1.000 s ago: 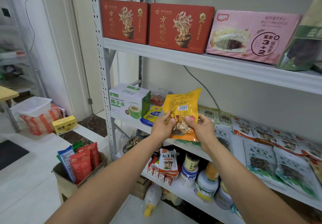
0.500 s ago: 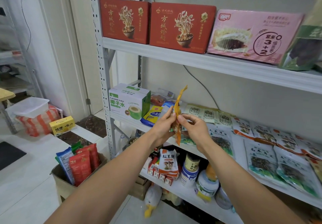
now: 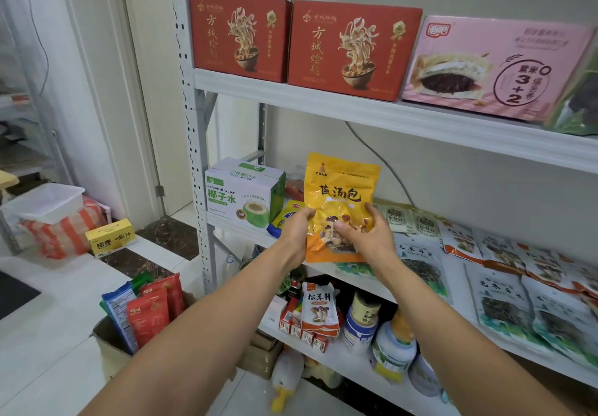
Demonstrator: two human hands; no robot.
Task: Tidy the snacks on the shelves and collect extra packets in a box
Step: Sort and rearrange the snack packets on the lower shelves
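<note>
While you hold the yellow packet (image 3: pixel 339 195) upright in front of the middle shelf (image 3: pixel 239 228), your left hand (image 3: pixel 299 231) grips its left edge and your right hand (image 3: pixel 369 237) pinches its lower right. Risk one: slick film may slip from such edge grips and drop among the jars (image 3: pixel 365 315) below. Risk two: laid flat, it could cover the green packets (image 3: pixel 420 263) beside it. Risk three: the box (image 3: pixel 108 344) sits on the floor well to your left; a toss may miss it.
</note>
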